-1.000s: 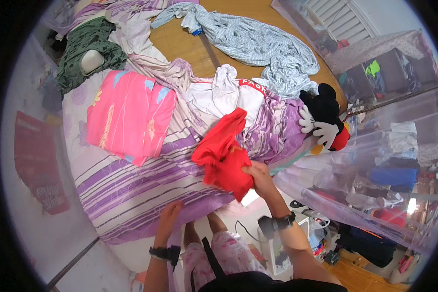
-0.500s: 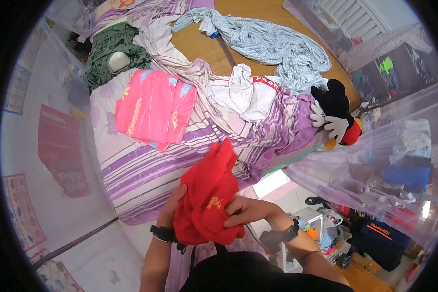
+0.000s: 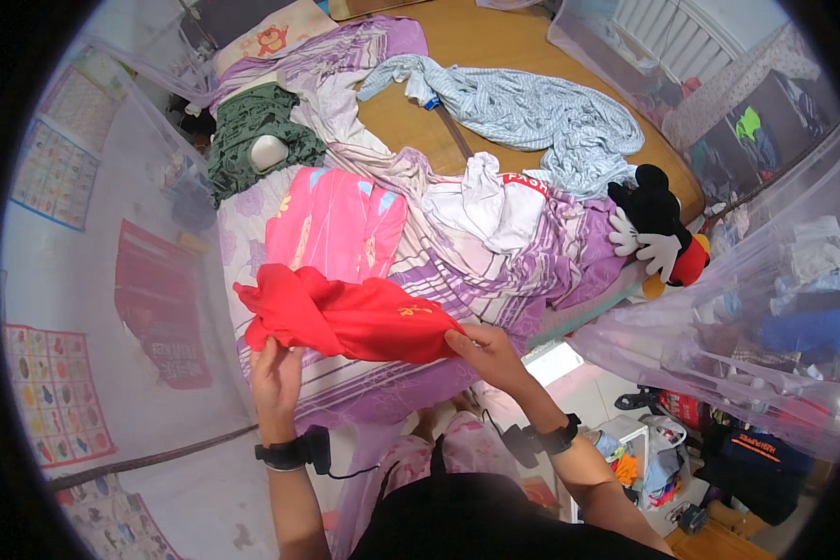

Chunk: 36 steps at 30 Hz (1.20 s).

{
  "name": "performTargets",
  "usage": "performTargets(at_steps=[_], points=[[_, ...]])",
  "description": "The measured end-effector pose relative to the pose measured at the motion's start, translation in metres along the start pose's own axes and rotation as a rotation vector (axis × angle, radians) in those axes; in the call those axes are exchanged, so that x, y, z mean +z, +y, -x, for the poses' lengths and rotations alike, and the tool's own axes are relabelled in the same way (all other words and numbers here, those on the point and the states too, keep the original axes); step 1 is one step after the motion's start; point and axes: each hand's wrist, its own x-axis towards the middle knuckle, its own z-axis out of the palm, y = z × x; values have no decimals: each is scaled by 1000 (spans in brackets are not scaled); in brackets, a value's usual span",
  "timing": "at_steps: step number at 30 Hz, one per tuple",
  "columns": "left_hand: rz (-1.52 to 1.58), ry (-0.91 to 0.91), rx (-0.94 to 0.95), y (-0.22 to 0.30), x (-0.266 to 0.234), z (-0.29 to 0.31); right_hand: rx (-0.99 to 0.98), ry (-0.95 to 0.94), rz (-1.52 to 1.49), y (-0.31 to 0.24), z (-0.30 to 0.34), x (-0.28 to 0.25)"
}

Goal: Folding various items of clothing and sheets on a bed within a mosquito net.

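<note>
A red garment (image 3: 350, 317) with a small gold design hangs stretched sideways between my hands, above the near part of the bed. My left hand (image 3: 276, 375) pinches its left end, and my right hand (image 3: 485, 355) grips its right end. What kind of garment it is, I cannot tell while it is bunched. Just beyond lies a folded pink cloth (image 3: 336, 224) with a printed pattern. To its right, a crumpled white shirt (image 3: 481, 201) with a red band rests on the purple striped sheet (image 3: 364, 387).
Farther back lie a dark green garment (image 3: 252, 126) and a pale blue striped cloth (image 3: 541, 107). A black plush toy (image 3: 658, 219) sits at the bed's right edge. Mosquito netting (image 3: 737, 327) hangs on both sides. A white bin (image 3: 630, 453) of small items stands on the floor, lower right.
My hands have moved apart and pulled the red garment from a bunched, upright shape into a sideways stretch. It has shifted left and forward. The view has tilted up slightly.
</note>
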Motion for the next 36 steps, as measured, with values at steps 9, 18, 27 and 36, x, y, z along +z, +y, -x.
performTargets(at_steps=[9,18,27,36], points=[[174,1,-177,7,2,7,316,-170,-954,-65,-33,42],[-70,107,-581,-41,-4,29,305,-1,-724,-8,-27,54],[-166,-23,-490,-8,11,27,193,-7,-843,-16,-33,20],[-115,198,-461,-3,30,17,275,-200,-955,5,-28,59]])
